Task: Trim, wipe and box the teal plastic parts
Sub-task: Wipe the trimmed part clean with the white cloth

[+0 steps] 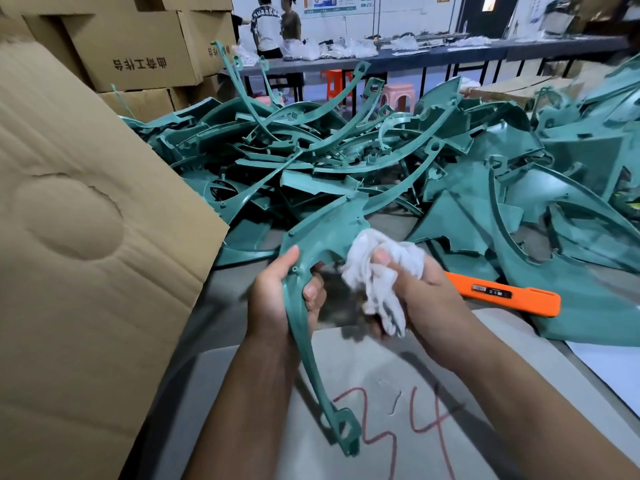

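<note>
Teal part: you hold it above the table, in front of the pile, so the cloth reaches its wide upper end.
Left hand: your fingers curl around the narrow stem, which keeps the part steady.
Right hand: your fingers bunch the white cloth and press it on the part; I judge this is the wiping step.
Orange cutter: it lies just behind your right hand, easy to take for trimming.
Cardboard box: it stands on your left, close for packing.
</note>
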Motion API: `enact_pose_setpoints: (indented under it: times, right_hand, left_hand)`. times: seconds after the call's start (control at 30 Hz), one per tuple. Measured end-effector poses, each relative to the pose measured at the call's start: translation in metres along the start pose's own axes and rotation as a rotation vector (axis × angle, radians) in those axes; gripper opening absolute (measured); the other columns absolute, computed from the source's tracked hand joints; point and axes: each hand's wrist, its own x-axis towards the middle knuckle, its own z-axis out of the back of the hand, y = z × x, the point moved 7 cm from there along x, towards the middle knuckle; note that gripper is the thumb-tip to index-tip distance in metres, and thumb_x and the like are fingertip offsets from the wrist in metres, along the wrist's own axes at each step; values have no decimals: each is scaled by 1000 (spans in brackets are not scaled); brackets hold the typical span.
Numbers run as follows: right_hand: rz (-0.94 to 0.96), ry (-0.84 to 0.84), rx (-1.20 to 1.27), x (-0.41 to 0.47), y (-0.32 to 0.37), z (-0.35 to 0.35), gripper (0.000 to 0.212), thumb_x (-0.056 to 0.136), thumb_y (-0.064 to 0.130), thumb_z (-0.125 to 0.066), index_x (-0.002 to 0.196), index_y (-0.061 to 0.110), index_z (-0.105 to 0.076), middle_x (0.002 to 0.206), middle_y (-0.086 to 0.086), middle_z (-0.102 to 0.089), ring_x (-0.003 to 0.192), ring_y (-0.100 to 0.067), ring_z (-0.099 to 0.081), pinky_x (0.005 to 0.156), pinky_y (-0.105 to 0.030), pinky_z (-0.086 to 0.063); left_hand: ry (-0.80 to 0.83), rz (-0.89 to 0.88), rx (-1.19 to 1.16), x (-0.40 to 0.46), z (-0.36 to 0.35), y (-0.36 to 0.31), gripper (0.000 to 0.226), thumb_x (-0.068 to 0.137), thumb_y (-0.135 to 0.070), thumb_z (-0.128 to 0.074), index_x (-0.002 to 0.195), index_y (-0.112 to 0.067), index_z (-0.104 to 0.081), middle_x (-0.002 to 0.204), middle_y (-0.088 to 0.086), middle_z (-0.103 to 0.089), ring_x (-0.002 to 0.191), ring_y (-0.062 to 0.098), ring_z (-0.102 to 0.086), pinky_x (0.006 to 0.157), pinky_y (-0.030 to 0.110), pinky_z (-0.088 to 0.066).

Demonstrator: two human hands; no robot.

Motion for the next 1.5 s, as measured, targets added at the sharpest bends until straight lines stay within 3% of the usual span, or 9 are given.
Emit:
enact_pose_setpoints:
  times: [0.2, 0.33, 0.5, 0.63, 0.83, 1.07, 1.27, 1.37, 1.5]
  right_hand:
    - [-15, -557, 124, 6, -9, 55, 31, 103, 50, -56, 98, 23, -69, 74, 1, -76, 66, -11, -71, 62, -29, -57]
    - [-52, -284, 252, 11, -14, 28, 44, 93, 58, -59, 108, 18, -68, 88, -6, -79, 71, -20, -76, 58, -28, -60]
    - [108, -121, 59, 11, -6, 7, 44, 101, 37, -56, 67, 11, -69, 59, -42, -53, 50, -25, -58, 52, -21, -51]
    - [166, -90, 12, 12, -8, 2, 53, 108, 29, -49, 59, 13, -60, 37, -10, -48, 49, -27, -52, 57, -27, -46]
    - [173, -88, -39, 9, -8, -2, 53, 109, 33, -49, 61, 13, -58, 41, -6, -53, 50, -29, -48, 58, -37, -38]
    - [397, -415, -906, -1, 22, 12, 54, 98, 46, -65, 57, 29, -35, 51, 12, -40, 50, -7, -43, 51, -18, -29]
    - [104, -139, -155, 5, -2, 0, 14, 103, 24, -65, 116, 18, -63, 96, -9, -74, 83, -23, -71, 71, -37, -58]
    - [133, -130, -107, 2, 4, 5, 18, 96, 14, -73, 113, 16, -67, 94, -8, -76, 80, -20, -72, 69, -30, -60]
    - [205, -305, -100, 3, 14, 24, 10, 93, 7, -76, 99, 12, -70, 78, -9, -73, 64, -17, -67, 56, -28, -55]
  left_hand:
    - [-33, 0, -80, 0, 1, 6, 23, 105, -18, -41, 93, -5, -56, 65, 5, -57, 32, 7, -38, 31, 16, -30]
    - [-102, -3, 25, -1, -5, 22, 17, 102, -16, -49, 92, -5, -56, 64, 5, -54, 32, 9, -39, 31, 17, -30]
    - [-140, -89, 152, -2, -2, 21, 14, 101, -17, -49, 98, -5, -57, 63, 5, -51, 34, 11, -38, 34, 18, -29]
    - [-203, -90, 163, -3, 2, 23, 18, 101, -16, -50, 87, -7, -56, 53, 3, -46, 33, 11, -38, 34, 17, -28]
    - [-138, 85, -26, -3, -2, 35, 17, 103, -17, -46, 99, -4, -57, 63, 3, -51, 31, 6, -39, 29, 14, -31]
    - [-104, 225, -296, 4, 5, 29, 47, 107, -23, -40, 76, 4, -63, 59, 4, -57, 33, 5, -49, 30, 14, -37]
    - [-40, 248, -91, 2, -11, 52, 52, 107, -38, -44, 90, 1, -74, 81, 10, -71, 60, 17, -70, 49, 24, -59]
    - [48, 283, -11, -2, -23, 64, 56, 107, -42, -40, 109, 1, -76, 113, 20, -74, 91, 27, -76, 71, 35, -63]
    - [-17, 160, 311, -1, -14, 57, 48, 104, -43, -47, 108, -3, -74, 103, 19, -75, 76, 27, -73, 66, 35, -62]
